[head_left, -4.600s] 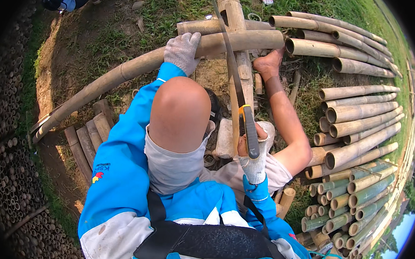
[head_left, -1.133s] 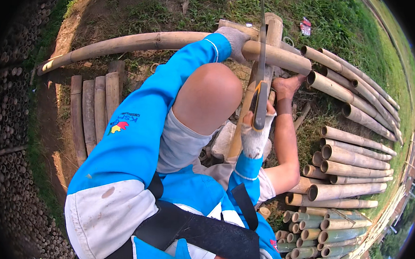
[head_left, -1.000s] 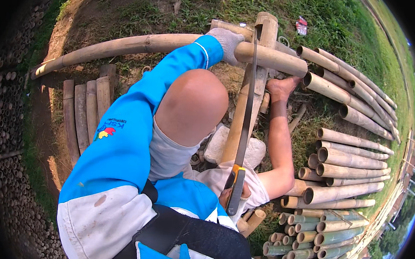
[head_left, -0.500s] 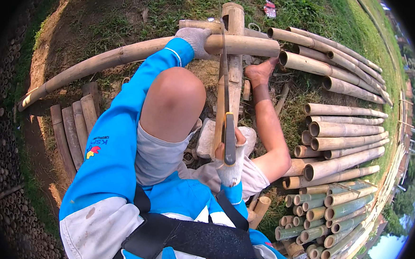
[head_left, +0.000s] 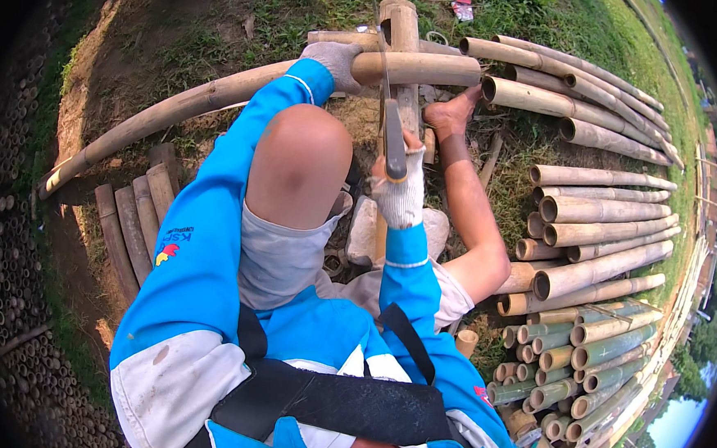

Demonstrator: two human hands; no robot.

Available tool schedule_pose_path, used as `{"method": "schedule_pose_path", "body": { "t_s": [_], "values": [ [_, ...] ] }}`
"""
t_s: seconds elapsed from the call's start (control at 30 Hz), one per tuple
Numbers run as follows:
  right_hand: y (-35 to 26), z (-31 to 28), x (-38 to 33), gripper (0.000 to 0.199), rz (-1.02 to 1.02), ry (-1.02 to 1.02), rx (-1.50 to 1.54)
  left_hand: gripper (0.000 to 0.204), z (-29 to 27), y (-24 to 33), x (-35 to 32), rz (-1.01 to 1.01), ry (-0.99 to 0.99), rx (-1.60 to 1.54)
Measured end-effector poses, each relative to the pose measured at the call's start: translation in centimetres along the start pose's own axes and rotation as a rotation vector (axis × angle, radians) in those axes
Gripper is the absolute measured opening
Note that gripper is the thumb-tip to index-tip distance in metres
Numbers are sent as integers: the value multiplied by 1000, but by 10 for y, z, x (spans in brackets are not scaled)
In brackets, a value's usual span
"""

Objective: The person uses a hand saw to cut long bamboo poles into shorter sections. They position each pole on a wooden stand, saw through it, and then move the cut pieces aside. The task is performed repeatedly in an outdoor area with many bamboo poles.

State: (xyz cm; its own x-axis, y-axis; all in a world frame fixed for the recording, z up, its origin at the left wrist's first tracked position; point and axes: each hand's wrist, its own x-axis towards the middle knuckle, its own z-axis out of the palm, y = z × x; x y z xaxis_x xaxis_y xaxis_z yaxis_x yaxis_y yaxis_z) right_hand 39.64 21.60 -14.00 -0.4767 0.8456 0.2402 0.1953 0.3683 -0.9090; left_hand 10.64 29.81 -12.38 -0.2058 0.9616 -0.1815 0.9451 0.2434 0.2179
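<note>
A long bamboo pole (head_left: 181, 98) lies crosswise against an upright bamboo post (head_left: 401, 34), its cut end pointing right. My left hand (head_left: 334, 65), in a grey knit glove, is wrapped over the pole just left of the post. In my right hand (head_left: 400, 177), whose white glove leaves the fingers bare, is the dark handle of a hand saw (head_left: 396, 140). The saw's thin blade runs away from me across the pole, right of my left hand. Whether its teeth are in a cut is too small to tell. My bare right foot (head_left: 453, 113) rests beside the post.
Several cut bamboo lengths (head_left: 604, 235) lie in rows at the right, with a greenish stack (head_left: 580, 352) nearer me. A few short pieces (head_left: 133, 214) lie at the left, beyond them many bamboo ends (head_left: 10, 285). Pale stones (head_left: 364, 228) sit between my legs.
My right hand has pushed the saw forward, away from me, so its handle is now close to the pole. My left hand keeps its hold on the pole.
</note>
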Motion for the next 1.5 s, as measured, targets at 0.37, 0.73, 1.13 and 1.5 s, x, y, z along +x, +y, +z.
{"method": "schedule_pose_path", "body": {
  "t_s": [0.37, 0.73, 1.13, 1.5],
  "values": [
    [-13, -11, 0, 51, 6, -35, -75, 75, 4, 0, 3, -11, -5, -39],
    [-37, -58, -168, 49, -159, 83, 9, 73, 4, -20, 23, 87, -108, -126],
    [26, 3, 13, 57, -144, 33, -25, 79, 2, -24, 28, 84, -202, -230],
    [13, -2, -23, 52, -151, 94, 71, 78, 9, -31, 41, 113, -244, -315]
  ]
}}
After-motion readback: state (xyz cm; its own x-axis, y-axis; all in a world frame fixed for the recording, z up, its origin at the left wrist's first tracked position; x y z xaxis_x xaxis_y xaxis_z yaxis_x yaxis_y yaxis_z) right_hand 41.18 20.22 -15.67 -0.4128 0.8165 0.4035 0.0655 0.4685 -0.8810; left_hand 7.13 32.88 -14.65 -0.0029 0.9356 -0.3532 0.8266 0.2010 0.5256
